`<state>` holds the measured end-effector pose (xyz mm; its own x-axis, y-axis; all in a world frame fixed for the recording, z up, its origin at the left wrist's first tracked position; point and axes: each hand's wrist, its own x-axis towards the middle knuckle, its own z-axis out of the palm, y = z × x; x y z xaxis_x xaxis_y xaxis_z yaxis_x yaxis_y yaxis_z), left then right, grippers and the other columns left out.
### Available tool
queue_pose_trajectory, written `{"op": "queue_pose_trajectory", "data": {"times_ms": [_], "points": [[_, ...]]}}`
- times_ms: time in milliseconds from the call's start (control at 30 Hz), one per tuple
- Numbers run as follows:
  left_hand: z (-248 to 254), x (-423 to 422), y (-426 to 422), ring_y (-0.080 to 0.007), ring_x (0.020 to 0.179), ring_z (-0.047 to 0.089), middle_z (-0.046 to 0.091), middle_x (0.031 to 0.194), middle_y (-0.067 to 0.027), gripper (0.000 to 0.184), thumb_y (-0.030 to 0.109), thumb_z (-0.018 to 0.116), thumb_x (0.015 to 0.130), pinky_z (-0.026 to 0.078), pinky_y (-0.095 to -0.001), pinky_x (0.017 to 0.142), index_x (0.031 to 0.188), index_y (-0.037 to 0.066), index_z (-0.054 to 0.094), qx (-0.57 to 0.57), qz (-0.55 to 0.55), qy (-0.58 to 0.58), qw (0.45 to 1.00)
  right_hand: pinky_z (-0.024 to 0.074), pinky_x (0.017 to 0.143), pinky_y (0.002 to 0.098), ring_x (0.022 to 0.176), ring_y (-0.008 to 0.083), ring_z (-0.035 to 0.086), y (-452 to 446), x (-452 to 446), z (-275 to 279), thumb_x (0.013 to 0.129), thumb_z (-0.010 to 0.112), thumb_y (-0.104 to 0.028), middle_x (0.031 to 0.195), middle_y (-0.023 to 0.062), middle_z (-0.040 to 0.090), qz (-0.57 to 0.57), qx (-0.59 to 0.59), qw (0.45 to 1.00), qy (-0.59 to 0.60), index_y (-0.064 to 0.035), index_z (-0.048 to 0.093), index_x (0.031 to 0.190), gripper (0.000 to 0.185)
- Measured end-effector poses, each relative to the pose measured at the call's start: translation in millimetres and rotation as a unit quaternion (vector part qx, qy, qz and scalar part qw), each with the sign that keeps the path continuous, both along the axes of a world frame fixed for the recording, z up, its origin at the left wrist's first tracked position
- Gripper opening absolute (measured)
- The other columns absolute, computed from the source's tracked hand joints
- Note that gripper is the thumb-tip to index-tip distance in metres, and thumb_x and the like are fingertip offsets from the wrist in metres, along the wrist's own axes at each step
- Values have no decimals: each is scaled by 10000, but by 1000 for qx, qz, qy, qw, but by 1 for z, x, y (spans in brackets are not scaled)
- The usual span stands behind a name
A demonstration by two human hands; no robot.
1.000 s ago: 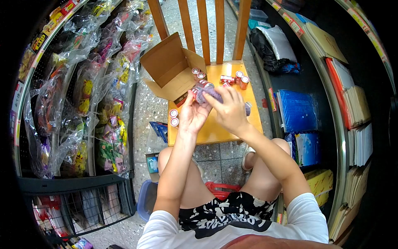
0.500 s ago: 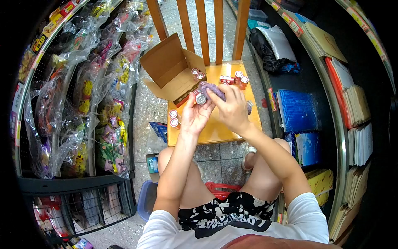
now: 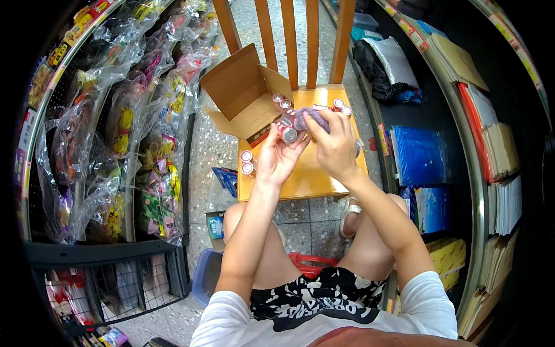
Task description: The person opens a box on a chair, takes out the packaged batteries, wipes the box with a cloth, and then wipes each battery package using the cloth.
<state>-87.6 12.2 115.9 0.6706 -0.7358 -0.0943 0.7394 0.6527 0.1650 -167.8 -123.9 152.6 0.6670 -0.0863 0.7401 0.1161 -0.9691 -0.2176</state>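
My left hand [image 3: 278, 159], palm up, has its fingers wrapped round red cylindrical batteries [image 3: 287, 133] with silver ends, apparently a pack in clear film. A bunched purple cloth [image 3: 311, 120] is gripped by my right hand [image 3: 336, 149] against the far side of these batteries. Just beyond them, an open cardboard box [image 3: 231, 87] has battery ends [image 3: 281, 101] showing at its right side. Another pair of batteries [image 3: 247, 163] stands at the seat's left edge. More red batteries [image 3: 342, 107] are at the right back, partly behind my right hand.
Everything rests on a wooden chair seat [image 3: 324, 184] with a slatted back [image 3: 289, 43]. Shelves with plastic-wrapped goods [image 3: 156, 196] line the left; folders and envelopes [image 3: 497, 144] fill the right. A blue bin [image 3: 206, 277] and red plastic item [image 3: 312, 265] are on the floor.
The purple cloth has shifted right and slightly away across the held batteries, uncovering more of them. Both hands stay close together, and the whole view has moved slightly.
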Motion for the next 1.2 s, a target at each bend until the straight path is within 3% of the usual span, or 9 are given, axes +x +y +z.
{"op": "queue_pose_trajectory", "data": {"times_ms": [167, 200, 333, 433, 767, 833, 933, 1033, 1200], "points": [[13, -12, 0, -243, 1160, 562, 564, 1261, -115, 417, 314, 445, 1005, 467, -464, 998, 1316, 37, 436, 214, 52, -248, 943, 442, 846, 416, 978, 316, 537, -13, 2, 4, 726, 592, 10, 1046, 131, 578, 37, 68, 997, 0, -122, 665, 1145, 445], [24, -19, -1, -180, 1080, 593, 582, 1202, -87, 357, 260, 522, 982, 510, -377, 930, 1257, 40, 462, 214, 59, -269, 937, 443, 843, 410, 973, 316, 538, -14, 2, 5, 726, 595, 15, 1042, 134, 577, 45, 89, 995, 0, -120, 665, 1143, 444], [15, -22, -5, -129, 1017, 562, 577, 1106, -58, 298, 94, 643, 906, 481, -268, 885, 1136, 23, 467, 287, 97, -382, 873, 448, 835, 394, 955, 317, 541, -18, 1, 10, 730, 605, 31, 1024, 136, 578, 61, 107, 992, -14, -114, 671, 1124, 425], [9, -20, -7, -140, 1066, 547, 570, 1151, -78, 307, 48, 648, 889, 471, -268, 904, 1136, 10, 469, 315, 145, -457, 819, 451, 834, 402, 948, 317, 542, -19, 0, 11, 721, 605, 27, 1022, 129, 583, 75, 109, 991, -3, -121, 681, 1105, 419], [10, -19, -6, -168, 1108, 563, 560, 1259, -146, 328, -13, 640, 861, 493, -280, 894, 1149, -17, 482, 403, 200, -512, 732, 461, 810, 407, 934, 309, 555, -1, -14, 18, 728, 601, -8, 1040, 129, 591, 139, 41, 989, 5, -120, 716, 1018, 330], [6, -17, -9, -175, 1064, 601, 585, 1233, -165, 335, 4, 658, 851, 507, -285, 870, 1142, -23, 494, 408, 227, -533, 705, 453, 802, 410, 960, 287, 545, -6, -11, 15, 725, 584, -45, 1043, 80, 584, 117, 36, 992, 4, -147, 702, 1033, 345], [17, -26, -4, -184, 999, 645, 615, 1194, -194, 342, 32, 691, 832, 528, -295, 824, 1115, -36, 512, 478, 156, -577, 644, 437, 807, 421, 978, 290, 537, -15, -7, 18, 731, 590, -62, 1035, 84, 585, 71, 28, 997, -5, -150, 700, 1036, 336], [7, -30, -13, -189, 952, 666, 632, 1166, -199, 343, 51, 710, 821, 537, -302, 794, 1096, -35, 524, 419, 213, -598, 649, 435, 807, 416, 971, 296, 537, -26, -4, 15, 727, 601, -72, 1023, 90, 588, 45, 27, 999, 2, -155, 701, 1039, 338], [14, -33, -11, -218, 1034, 642, 562, 1286, -190, 356, 50, 703, 832, 530, -306, 857, 1121, -30, 510, 429, 185, -590, 659, 437, 822, 417, 970, 294, 539, -27, -3, 10, 729, 621, -91, 1025, 95, 591, 57, 37, 998, 16, -140, 700, 1046, 330]]}}
